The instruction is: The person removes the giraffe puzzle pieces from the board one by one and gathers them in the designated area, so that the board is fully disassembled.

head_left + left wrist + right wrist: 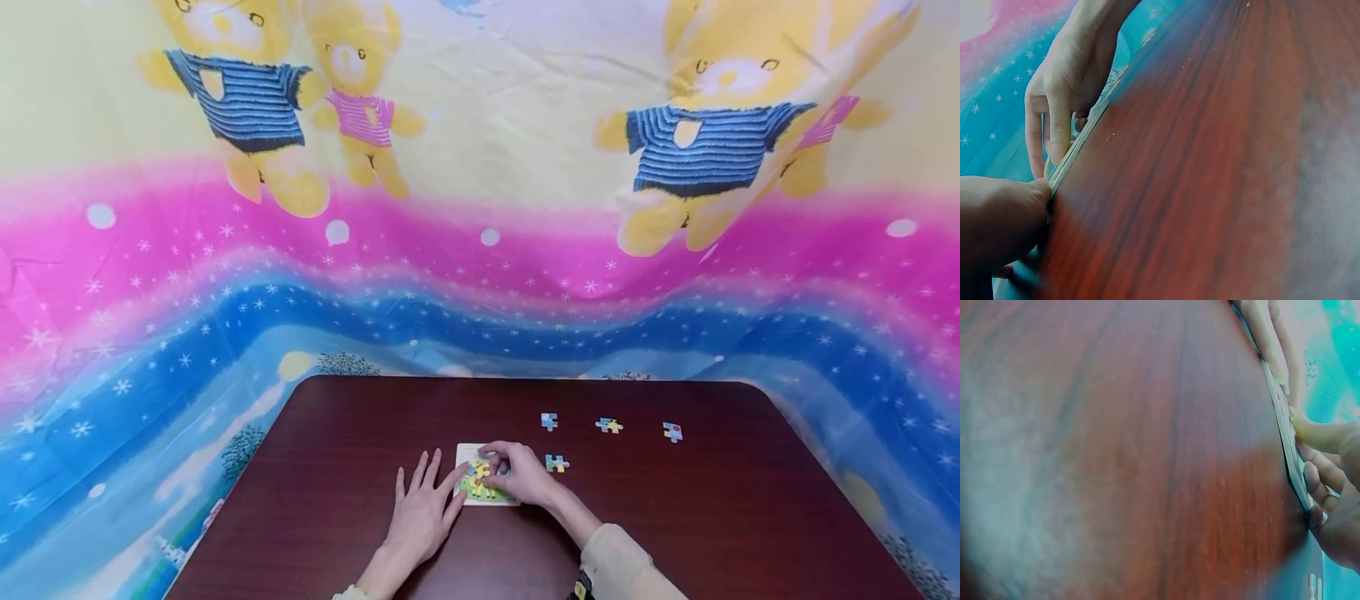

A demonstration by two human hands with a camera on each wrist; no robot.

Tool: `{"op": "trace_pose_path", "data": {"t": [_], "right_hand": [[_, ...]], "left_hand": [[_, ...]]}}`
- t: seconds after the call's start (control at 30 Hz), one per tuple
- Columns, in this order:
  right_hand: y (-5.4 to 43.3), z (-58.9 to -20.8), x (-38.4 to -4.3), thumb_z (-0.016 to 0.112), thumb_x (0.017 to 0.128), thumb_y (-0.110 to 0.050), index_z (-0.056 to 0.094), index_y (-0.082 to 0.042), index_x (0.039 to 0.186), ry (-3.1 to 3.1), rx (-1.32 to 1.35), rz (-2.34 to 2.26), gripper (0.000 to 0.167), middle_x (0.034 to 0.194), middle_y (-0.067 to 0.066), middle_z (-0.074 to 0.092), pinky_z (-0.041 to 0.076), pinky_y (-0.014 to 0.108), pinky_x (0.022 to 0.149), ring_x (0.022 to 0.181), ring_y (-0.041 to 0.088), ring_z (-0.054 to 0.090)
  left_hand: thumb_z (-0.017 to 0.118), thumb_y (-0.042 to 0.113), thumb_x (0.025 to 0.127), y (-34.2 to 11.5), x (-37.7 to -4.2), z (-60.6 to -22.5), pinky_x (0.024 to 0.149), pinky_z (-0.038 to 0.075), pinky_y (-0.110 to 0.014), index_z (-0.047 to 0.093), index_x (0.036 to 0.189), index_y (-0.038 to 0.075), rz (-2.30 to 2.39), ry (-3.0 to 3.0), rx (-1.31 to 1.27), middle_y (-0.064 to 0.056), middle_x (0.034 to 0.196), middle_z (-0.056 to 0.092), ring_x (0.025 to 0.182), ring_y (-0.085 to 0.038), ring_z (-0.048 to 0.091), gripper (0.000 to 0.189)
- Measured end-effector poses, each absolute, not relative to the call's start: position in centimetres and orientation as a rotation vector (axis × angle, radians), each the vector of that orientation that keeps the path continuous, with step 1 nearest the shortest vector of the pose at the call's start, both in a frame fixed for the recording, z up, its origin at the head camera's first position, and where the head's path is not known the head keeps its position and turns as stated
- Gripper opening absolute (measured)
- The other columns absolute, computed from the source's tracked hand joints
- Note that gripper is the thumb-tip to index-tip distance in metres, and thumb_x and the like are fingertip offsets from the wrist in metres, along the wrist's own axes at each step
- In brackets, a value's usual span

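Note:
A small jigsaw puzzle board (467,454) with a white border lies on the table, its yellow and green picture partly filled in. My left hand (422,515) rests at the board's left side with fingers spread straight; its thumb and index finger touch the edge. Over the board's right part, my right hand (527,477) curls its fingers and pinches a puzzle piece against the board, mostly hidden by the fingers. In the left wrist view, a thin pale edge shows below the right hand (1072,81). The right wrist view shows the board (1285,431) edge-on between both hands.
Loose puzzle pieces lie on the dark red-brown table (360,425): one piece (557,463) just right of the board, and a row behind with a left piece (550,422), a middle piece (609,426) and a right piece (672,432). A bear-printed cloth (480,283) hangs behind.

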State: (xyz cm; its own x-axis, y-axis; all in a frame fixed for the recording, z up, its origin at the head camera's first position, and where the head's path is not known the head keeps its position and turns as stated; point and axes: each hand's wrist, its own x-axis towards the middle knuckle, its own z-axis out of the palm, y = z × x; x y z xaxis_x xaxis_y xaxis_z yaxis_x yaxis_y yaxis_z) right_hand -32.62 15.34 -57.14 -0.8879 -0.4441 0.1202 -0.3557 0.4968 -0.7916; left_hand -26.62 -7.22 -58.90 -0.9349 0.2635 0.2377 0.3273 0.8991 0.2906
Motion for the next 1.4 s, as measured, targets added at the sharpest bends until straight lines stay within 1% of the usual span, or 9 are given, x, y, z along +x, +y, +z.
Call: {"op": "trace_pose_path", "data": {"t": [0.07,0.17,0.43,0.57,0.67,0.8,0.9,1.03,1.4], "right_hand": [[15.3,-57.0,-32.8,0.087,0.094,-0.009,0.072,0.002,0.136,2.612,-0.703,-1.322,0.046,0.089,-0.001,0.069,0.047,0.019,0.069,0.074,0.001,0.054],[15.5,-56.8,-33.1,0.087,0.093,-0.007,0.073,0.004,0.135,2.574,-0.739,-1.306,0.046,0.087,0.002,0.071,0.048,0.02,0.069,0.073,0.003,0.055],[15.8,-55.9,-33.8,0.086,0.092,-0.002,0.073,0.008,0.132,2.455,-0.741,-1.306,0.043,0.083,0.01,0.073,0.046,0.019,0.067,0.071,0.006,0.056],[15.8,-55.9,-33.8,0.088,0.09,-0.002,0.074,0.006,0.125,2.431,-0.712,-1.33,0.039,0.081,0.009,0.073,0.046,0.02,0.067,0.071,0.007,0.056],[15.9,-56.1,-33.7,0.089,0.089,-0.001,0.073,0.005,0.122,2.429,-0.697,-1.38,0.037,0.082,0.012,0.074,0.048,0.02,0.067,0.071,0.008,0.058],[16.0,-56.5,-33.4,0.089,0.088,-0.001,0.071,0.003,0.124,2.454,-0.667,-1.478,0.041,0.088,0.015,0.074,0.052,0.021,0.068,0.072,0.007,0.061],[16.3,-56.6,-33.2,0.089,0.089,-0.002,0.071,0.0,0.125,2.487,-0.623,-1.562,0.041,0.091,0.016,0.073,0.052,0.02,0.069,0.073,0.007,0.062],[17.0,-56.6,-33.0,0.089,0.089,0.0,0.069,0.002,0.124,2.512,-0.56,-1.698,0.04,0.089,0.019,0.072,0.051,0.02,0.069,0.073,0.005,0.06],[21.2,-56.0,-31.6,0.088,0.087,0.004,0.063,0.002,0.125,2.552,-0.238,-1.891,0.046,0.091,0.016,0.07,0.051,0.021,0.074,0.077,0.008,0.06]], "left_hand": [[0.058,0.046,0.111,-7.2,-26.5,-58.9,0.122,0.033,-0.08,0.063,0.155,0.036,-0.494,-2.873,-0.453,-0.023,0.167,0.053,0.159,-0.044,0.047,0.045],[0.058,0.044,0.111,-7.3,-26.5,-59.0,0.122,0.033,-0.081,0.063,0.155,0.038,-0.49,-2.868,-0.454,-0.023,0.167,0.052,0.159,-0.045,0.047,0.044],[0.057,0.043,0.112,-7.2,-26.5,-58.9,0.121,0.032,-0.081,0.062,0.156,0.036,-0.511,-2.861,-0.475,-0.024,0.167,0.052,0.159,-0.047,0.046,0.045],[0.056,0.044,0.113,-7.3,-26.3,-58.9,0.122,0.032,-0.081,0.061,0.157,0.037,-0.533,-2.866,-0.474,-0.025,0.168,0.051,0.159,-0.046,0.046,0.045],[0.057,0.044,0.112,-7.2,-26.2,-59.0,0.122,0.032,-0.081,0.061,0.158,0.034,-0.534,-2.866,-0.47,-0.024,0.168,0.051,0.159,-0.047,0.045,0.046],[0.057,0.045,0.112,-7.2,-26.3,-59.1,0.124,0.031,-0.079,0.059,0.16,0.029,-0.522,-2.871,-0.452,-0.022,0.169,0.051,0.16,-0.045,0.045,0.051],[0.056,0.046,0.111,-7.2,-26.4,-59.1,0.125,0.031,-0.078,0.058,0.16,0.027,-0.518,-2.876,-0.436,-0.02,0.169,0.051,0.161,-0.044,0.044,0.052],[0.059,0.045,0.111,-7.2,-26.5,-58.8,0.124,0.032,-0.078,0.06,0.158,0.026,-0.509,-2.869,-0.439,-0.021,0.168,0.053,0.159,-0.044,0.046,0.052],[0.06,0.045,0.11,-7.3,-26.5,-58.6,0.123,0.032,-0.079,0.06,0.159,0.026,-0.552,-2.891,-0.446,-0.021,0.169,0.052,0.16,-0.044,0.045,0.052]]}}
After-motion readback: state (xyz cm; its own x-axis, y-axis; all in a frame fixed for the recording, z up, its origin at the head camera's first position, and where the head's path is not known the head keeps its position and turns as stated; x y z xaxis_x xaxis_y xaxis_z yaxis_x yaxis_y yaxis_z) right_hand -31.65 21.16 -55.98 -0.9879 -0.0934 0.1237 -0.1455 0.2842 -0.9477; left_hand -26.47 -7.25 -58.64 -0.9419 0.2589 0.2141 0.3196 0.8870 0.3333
